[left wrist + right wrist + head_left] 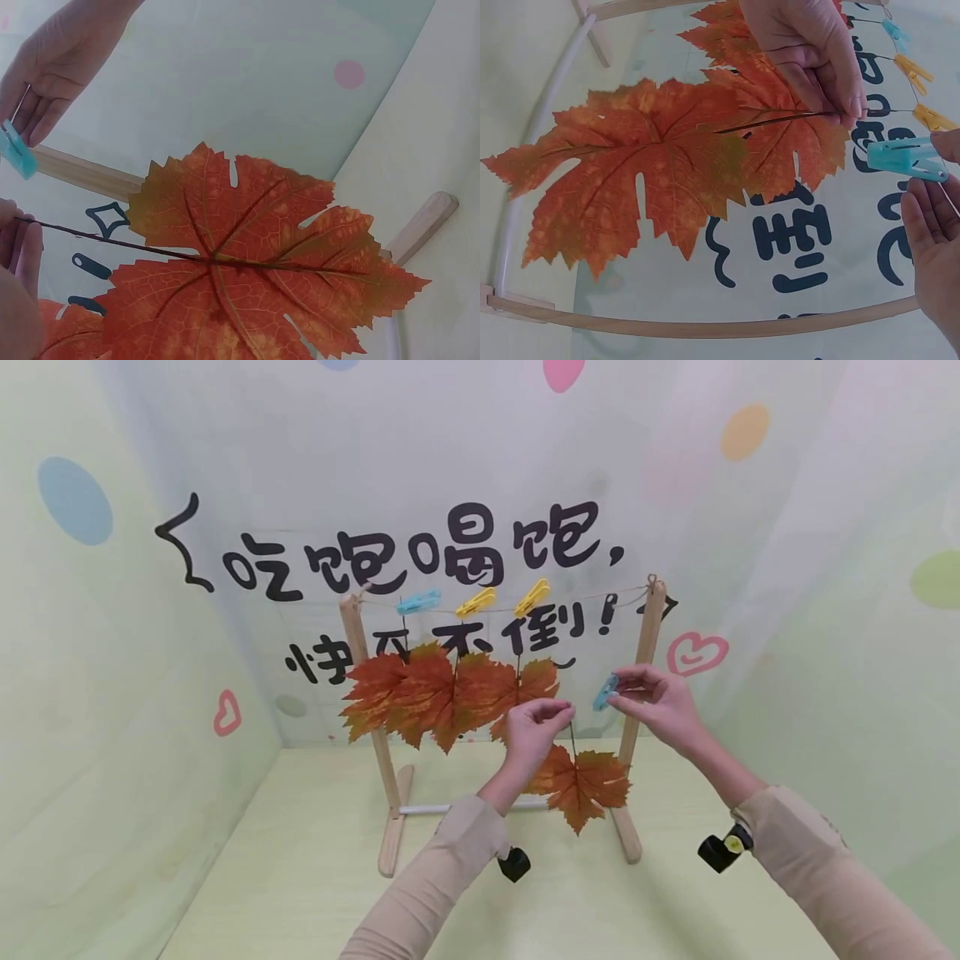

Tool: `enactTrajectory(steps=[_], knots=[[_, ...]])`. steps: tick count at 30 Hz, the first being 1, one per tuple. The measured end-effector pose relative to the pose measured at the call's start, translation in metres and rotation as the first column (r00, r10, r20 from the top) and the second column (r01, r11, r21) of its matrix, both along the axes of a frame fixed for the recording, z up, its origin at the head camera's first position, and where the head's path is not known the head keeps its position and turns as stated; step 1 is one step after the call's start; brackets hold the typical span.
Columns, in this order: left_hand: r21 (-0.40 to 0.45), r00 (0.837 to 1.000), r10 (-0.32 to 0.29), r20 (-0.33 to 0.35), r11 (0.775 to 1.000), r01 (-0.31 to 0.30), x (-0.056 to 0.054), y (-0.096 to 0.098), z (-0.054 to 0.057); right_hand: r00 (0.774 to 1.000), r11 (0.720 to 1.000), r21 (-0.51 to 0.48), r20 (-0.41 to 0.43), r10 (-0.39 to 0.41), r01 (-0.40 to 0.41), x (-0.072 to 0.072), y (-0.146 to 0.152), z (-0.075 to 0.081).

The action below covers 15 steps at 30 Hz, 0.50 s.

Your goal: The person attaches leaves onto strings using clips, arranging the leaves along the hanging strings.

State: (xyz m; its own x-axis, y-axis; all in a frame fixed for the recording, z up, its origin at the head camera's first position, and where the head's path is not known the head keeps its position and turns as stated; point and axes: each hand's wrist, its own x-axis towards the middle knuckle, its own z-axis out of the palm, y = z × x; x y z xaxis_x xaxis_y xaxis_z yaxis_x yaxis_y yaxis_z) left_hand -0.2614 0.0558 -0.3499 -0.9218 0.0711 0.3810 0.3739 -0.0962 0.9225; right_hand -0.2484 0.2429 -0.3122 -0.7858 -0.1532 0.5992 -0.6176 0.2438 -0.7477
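My left hand [534, 731] pinches the thin dark stem of an orange-red maple leaf [581, 785] between thumb and fingertips. The leaf dangles below that hand, and its veins show broadly in the left wrist view [217, 262]. To the right, my right hand [663, 706] holds a light blue clothespin [904, 159] between thumb and fingers, a short gap from the stem's upper end. Behind and left of my left hand, similar leaves [431, 693] hang by their stems from a string [592, 607], under one blue clothespin [418, 602] and two yellow clothespins [477, 602].
The string runs between two wooden posts [650, 627] on flat wooden feet [627, 837]. A white bar [424, 810] joins the posts low down. The stand rests on a pale table [300, 852], before a backdrop [420, 452] with black lettering and coloured dots.
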Motion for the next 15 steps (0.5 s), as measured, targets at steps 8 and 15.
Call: enactTrajectory(steps=[8,15], knots=[[0.016,0.996,-0.04,-0.082,0.999,0.042,-0.0017,0.0051,0.0009,0.999,1.0,-0.006,-0.037,-0.003,0.002,-0.0032,0.0015,0.0054],[0.039,0.994,-0.098,-0.042,0.994,0.099,-0.0064,0.0076,0.0019,1.0,1.0,-0.008,-0.031,-0.003,0.003,-0.0062,0.0027,0.0107]])
